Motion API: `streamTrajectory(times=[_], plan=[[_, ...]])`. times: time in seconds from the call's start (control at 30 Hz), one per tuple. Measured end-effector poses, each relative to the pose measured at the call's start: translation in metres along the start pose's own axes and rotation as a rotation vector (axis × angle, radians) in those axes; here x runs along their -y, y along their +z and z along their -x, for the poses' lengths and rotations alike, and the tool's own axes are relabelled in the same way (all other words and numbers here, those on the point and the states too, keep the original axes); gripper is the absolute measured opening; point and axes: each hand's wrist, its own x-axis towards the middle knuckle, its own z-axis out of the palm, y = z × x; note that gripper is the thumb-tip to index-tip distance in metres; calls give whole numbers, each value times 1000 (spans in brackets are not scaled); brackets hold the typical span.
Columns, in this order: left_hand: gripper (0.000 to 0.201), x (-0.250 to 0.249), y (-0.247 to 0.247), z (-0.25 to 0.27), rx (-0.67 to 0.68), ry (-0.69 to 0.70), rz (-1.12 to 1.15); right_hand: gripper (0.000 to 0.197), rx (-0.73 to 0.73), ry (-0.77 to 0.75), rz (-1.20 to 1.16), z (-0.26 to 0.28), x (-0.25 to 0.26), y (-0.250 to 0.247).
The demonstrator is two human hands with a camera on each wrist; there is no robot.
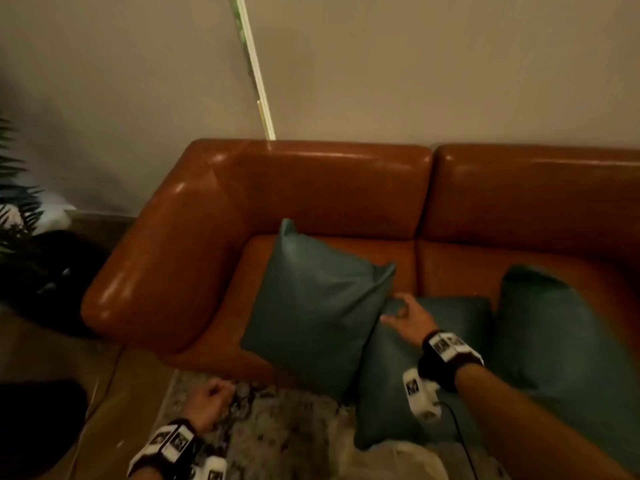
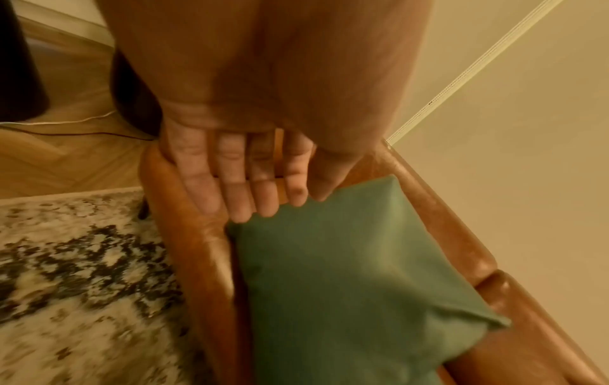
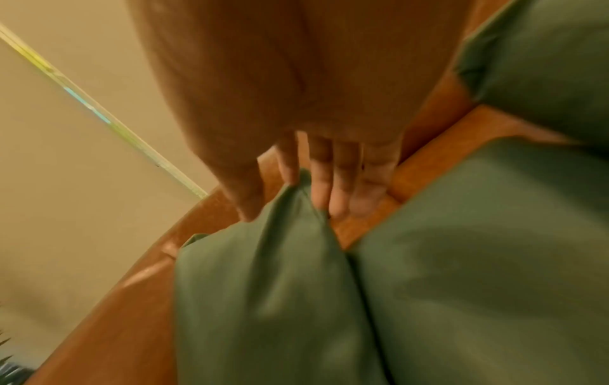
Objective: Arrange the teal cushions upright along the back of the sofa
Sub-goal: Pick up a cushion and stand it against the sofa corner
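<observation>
Sofa (image 1: 311, 188) upholstery: smooth, glossy tan leather or leather-like material, highlights noted along the armrest and back. Teal cushions (image 1: 311, 306): smooth-faced matt covering with a faint sheen; weave not discernible. Rug (image 1: 277, 441): mottled cream and dark pile, soft-looking. Floor (image 2: 66, 156): wood-grain boards. Wall (image 1: 415, 64): matt, plain.

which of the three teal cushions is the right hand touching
The leftmost cushion, nearest the armrest: the right hand pinches its right corner. The other two lie untouched.
</observation>
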Motion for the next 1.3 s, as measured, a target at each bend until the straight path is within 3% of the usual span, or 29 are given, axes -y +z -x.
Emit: streamTrajectory(times=[0.1,0.23,0.27,0.37,0.43,0.57,0.67,0.73,0.87,0.97,1.03,1.1,1.17,1.23,1.3], plan=[[25,-43,-2,-22,-31,70,9,113,-83,128,-205,-53,32,-2],[27,-117,-2,-37,-1,180,-126,132,-100,375,-316,-106,43,4],[26,-136,-1,-39,20,194,-153,125,-72,384,-334,-116,40,9],[22,-185,2,-56,29,323,-229,62,-41,320,-266,-134,57,29],[37,-218,1,-69,35,428,-333,34,-116,202,-213,-140,80,42],[104,-288,-6,-100,113,613,-644,20,-163,-9,-214,-139,145,62],[134,-326,-19,-134,185,685,-919,15,-163,-169,-229,-123,205,79],[144,-344,-36,-154,241,706,-1006,11,-173,-254,-290,-115,238,89],[128,-362,-71,-186,208,692,-739,19,-250,-300,-454,-127,286,93],[105,-356,-93,-215,158,601,-544,28,-154,-346,-461,-145,290,97],[89,-346,-113,-233,198,556,-466,73,-45,-225,-142,-163,271,99],[74,-335,-133,-244,251,538,-356,114,80,22,115,-181,244,99],[61,-331,-146,-250,294,543,-233,131,191,156,251,-195,229,104],[57,-331,-153,-253,316,543,-137,122,259,122,258,-202,233,109],[54,-333,-158,-254,304,550,-84,92,221,91,130,-209,245,105]])
